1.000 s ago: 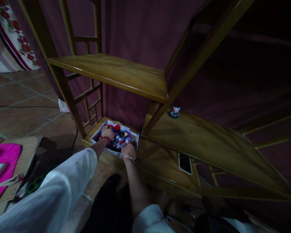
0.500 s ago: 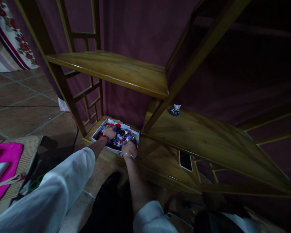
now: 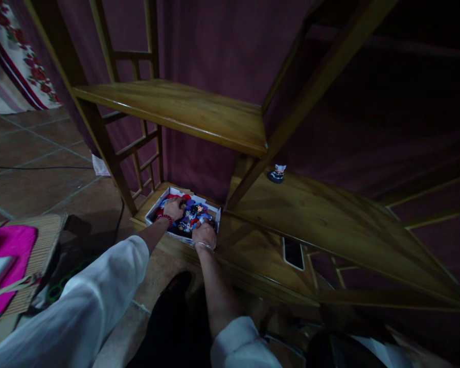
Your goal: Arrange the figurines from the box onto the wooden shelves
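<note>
A shallow white cardboard box (image 3: 217,217) stands on the low left shelf, filled with small colourful figurines (image 3: 191,212) in red, blue, purple and black. My left hand (image 3: 172,209), with a red bead bracelet, reaches over the box's near left side. Its fingers are bent down among the figurines, and their tips are hidden. At the near right corner of the box is my right hand (image 3: 204,235), wearing a silver bangle. Its fingers are curled over the edge among the contents. What either hand holds is too small and dark to make out.
A wooden shelf board (image 3: 176,110) overhangs the box, beside a slanting post (image 3: 249,179). On the middle shelf (image 3: 322,204) stands one small figurine (image 3: 277,174) on a dark base. A phone (image 3: 293,253) lies on the lower shelf. Left is a woven stool (image 3: 42,245) with pink cloth.
My left hand has shifted very slightly within the box, its fingers a little more bent. My right hand stays at the near right corner. The box and the standing figurine have not moved.
</note>
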Available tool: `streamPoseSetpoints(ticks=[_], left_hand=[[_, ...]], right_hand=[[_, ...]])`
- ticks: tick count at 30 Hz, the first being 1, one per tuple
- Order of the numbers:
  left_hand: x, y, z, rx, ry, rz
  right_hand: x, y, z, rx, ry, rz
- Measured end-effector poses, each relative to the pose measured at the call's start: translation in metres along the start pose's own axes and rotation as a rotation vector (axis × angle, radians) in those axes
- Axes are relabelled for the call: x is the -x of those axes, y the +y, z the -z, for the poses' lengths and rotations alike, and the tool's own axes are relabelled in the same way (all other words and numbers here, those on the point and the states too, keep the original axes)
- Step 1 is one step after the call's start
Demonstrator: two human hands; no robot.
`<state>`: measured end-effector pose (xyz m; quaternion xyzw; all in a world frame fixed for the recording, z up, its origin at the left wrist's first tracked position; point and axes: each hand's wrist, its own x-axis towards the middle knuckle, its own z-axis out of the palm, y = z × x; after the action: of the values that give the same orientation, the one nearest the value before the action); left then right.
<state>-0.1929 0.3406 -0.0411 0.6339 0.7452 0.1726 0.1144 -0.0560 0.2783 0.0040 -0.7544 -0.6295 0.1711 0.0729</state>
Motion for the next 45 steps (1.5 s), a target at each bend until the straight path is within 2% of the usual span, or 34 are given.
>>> streamPoseSetpoints(ticks=[11, 16, 20, 27, 30, 38, 43, 45], left_hand=[[-0.002, -0.003, -0.005, -0.043, -0.056, -0.024], [0.001, -0.001, -0.009, -0.014, -0.021, -0.062], [0.004, 0.001, -0.010, 0.003, -0.005, -0.098], [0.005, 0.004, -0.007, -0.006, 0.092, -0.158], [0.006, 0.007, -0.003, -0.002, 0.096, -0.160], [0.014, 0.016, 0.017, 0.022, -0.042, -0.164], [0.014, 0.023, 0.033, 0.078, -0.223, -0.143], [0.016, 0.027, 0.041, 0.083, -0.259, -0.162]], right_hand=[[0.000, 0.001, 0.002, -0.025, 0.011, 0.002], [0.002, 0.000, 0.002, -0.023, 0.043, 0.008], [0.003, 0.000, 0.004, -0.020, 0.009, 0.000], [0.003, 0.002, 0.004, -0.011, 0.028, 0.043], [0.004, 0.004, 0.003, -0.010, 0.028, 0.057], [0.003, 0.009, 0.001, -0.052, 0.029, 0.107], [0.002, 0.014, -0.001, -0.079, 0.050, 0.175], [0.001, 0.016, -0.002, -0.089, 0.055, 0.195]])
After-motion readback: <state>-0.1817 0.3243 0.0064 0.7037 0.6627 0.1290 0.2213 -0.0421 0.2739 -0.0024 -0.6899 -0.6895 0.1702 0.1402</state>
